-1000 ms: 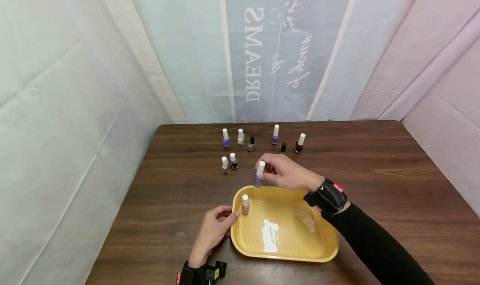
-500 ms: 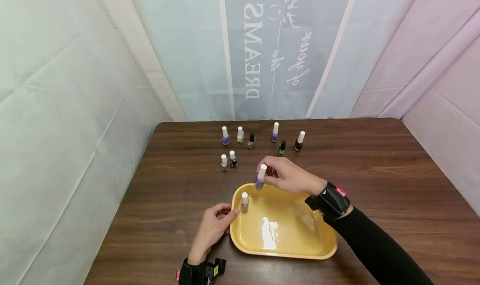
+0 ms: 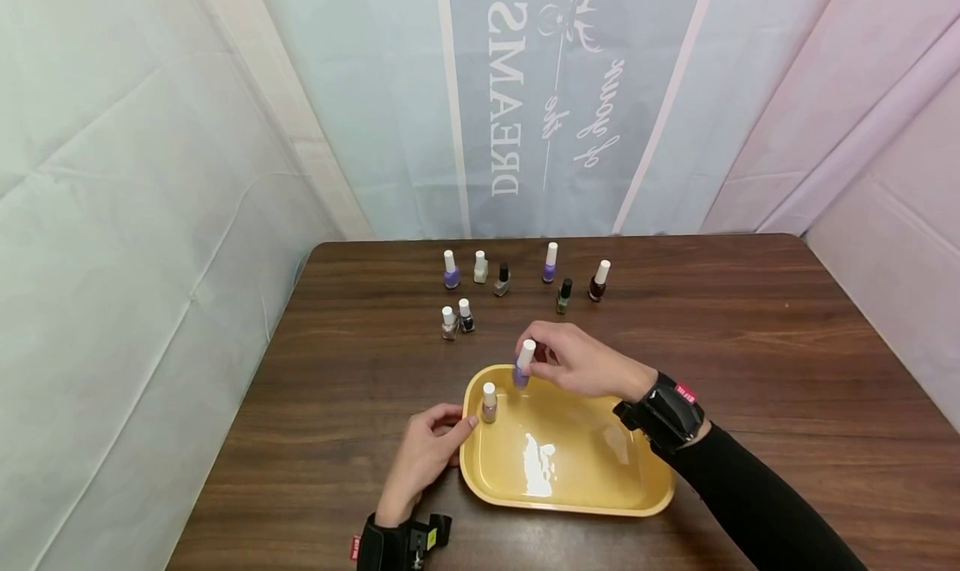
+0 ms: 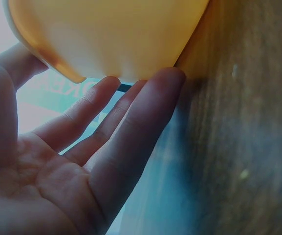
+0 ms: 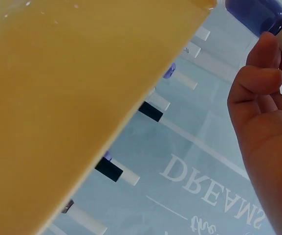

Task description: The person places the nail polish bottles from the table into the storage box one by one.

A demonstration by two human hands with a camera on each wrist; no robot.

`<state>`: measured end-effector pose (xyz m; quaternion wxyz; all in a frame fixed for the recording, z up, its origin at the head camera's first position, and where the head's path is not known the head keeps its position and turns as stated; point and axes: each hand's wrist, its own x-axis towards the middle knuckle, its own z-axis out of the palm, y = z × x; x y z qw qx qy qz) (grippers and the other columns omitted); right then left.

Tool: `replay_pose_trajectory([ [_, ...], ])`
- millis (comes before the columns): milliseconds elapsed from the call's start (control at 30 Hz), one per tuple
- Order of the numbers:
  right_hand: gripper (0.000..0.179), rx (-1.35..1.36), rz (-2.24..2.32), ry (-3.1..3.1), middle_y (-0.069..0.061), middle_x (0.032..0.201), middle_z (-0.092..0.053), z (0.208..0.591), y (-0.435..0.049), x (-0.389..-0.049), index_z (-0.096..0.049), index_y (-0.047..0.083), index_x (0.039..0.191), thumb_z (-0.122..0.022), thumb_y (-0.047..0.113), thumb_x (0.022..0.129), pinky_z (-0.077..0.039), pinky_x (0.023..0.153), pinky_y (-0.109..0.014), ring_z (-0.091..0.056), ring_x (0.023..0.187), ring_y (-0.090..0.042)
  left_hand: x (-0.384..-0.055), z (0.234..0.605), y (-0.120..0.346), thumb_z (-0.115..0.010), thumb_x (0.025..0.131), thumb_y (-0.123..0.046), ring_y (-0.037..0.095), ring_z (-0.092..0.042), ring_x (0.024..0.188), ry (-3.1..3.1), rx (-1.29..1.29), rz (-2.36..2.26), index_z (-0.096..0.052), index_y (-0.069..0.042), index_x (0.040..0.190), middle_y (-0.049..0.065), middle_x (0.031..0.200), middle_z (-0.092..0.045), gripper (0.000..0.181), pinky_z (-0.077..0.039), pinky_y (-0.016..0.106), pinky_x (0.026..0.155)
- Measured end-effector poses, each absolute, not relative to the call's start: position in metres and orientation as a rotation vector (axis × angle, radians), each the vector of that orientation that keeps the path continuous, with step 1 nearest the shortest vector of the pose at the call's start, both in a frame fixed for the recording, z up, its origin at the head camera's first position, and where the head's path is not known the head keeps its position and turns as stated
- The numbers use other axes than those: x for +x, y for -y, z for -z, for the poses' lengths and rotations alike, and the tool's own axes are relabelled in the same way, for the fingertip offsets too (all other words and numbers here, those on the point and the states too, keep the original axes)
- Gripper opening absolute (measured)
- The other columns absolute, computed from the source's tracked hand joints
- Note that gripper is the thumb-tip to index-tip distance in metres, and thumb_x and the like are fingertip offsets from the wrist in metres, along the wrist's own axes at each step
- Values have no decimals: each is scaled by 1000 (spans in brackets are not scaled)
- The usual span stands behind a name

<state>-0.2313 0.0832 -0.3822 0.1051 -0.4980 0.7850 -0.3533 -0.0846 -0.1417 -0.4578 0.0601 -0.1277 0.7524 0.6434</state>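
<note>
Pinching a purple nail-polish bottle (image 5: pixel 259 14) with my right hand (image 3: pixel 581 359), I'm part-hiding it; my left hand (image 3: pixel 425 452) grips the glossy, round-cornered yellow tray (image 3: pixel 585 446) to its right.

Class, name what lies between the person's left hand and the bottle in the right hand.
The head view shows a white-capped bottle standing in the yellow tray between the left hand and the held purple bottle.

A white-capped purple bottle (image 3: pixel 520 376) is being held tilted by the far rim of a yellow tray (image 3: pixel 581 450) resting on the surface (image 3: pixel 352 371).
</note>
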Motion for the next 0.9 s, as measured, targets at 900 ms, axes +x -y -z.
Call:
replay_pose_trajectory([
  [900, 12, -1511, 873, -2340, 11, 91, -59, 400, -79, -220, -60, 16, 102, -66, 15, 92, -48, 68, -23, -51, 76, -1, -86, 457, 143, -68, 90, -34, 14, -68, 76, -2296, -366, -1931, -64, 1, 118, 16, 105, -69, 44, -56, 25, 59],
])
